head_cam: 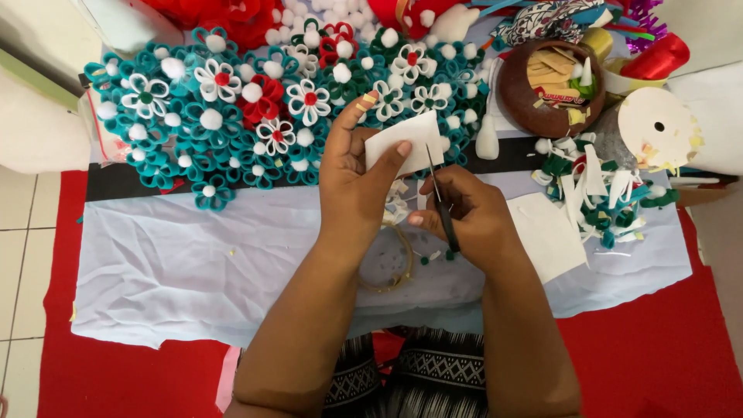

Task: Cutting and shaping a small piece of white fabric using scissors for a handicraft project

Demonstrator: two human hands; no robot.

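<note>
Above the pale cloth (170, 263), hands gripping: left (352, 182) white sheet (406, 139), right (464, 213) scissors (441, 197).

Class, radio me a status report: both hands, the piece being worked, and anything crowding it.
Left hand pinching white foam piece. Right hand gripping scissors, blades at the piece's edge. Felt flowers close behind, offcuts to the right.

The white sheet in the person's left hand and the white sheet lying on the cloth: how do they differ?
The held white sheet is smaller, raised off the cloth and pinched by the left hand, with scissors in the right hand at its edge. The lying white sheet is larger, flat and untouched. Both are plain white.
</note>
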